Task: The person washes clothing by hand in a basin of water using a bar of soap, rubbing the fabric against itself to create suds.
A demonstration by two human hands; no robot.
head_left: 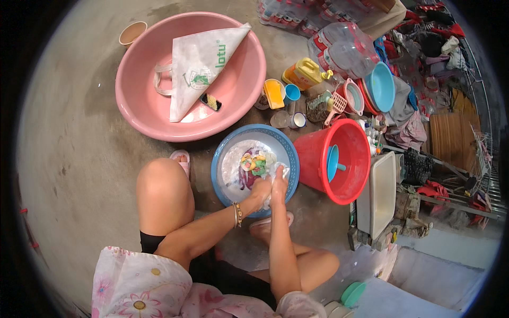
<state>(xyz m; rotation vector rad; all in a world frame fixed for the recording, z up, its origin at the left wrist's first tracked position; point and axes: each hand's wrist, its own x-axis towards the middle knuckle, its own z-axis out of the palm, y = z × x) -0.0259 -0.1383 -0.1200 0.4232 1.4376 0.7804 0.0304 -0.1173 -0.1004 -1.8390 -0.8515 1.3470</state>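
Note:
A blue plastic basin [223, 159] stands on the floor before me with sudsy water in it. Over its right part, my left hand [261, 190] and my right hand [279, 183] are close together, both gripping a wet white cloth [281, 169]. A bracelet and a bangle circle my left wrist. Beside the hands, in the water, lies a colourful piece of fabric [254, 165] in yellow, green and purple. Parts of the fingers are hidden by the cloth and by each other.
A large pink tub [139, 115] holds a white bag [199, 67] and a scrubbing brush [210, 102]. Right of the basin stands a red bucket [314, 155] with a blue dipper [333, 163] inside. Behind are a yellow detergent jug [304, 74], a blue cup [292, 92] and bottled water packs.

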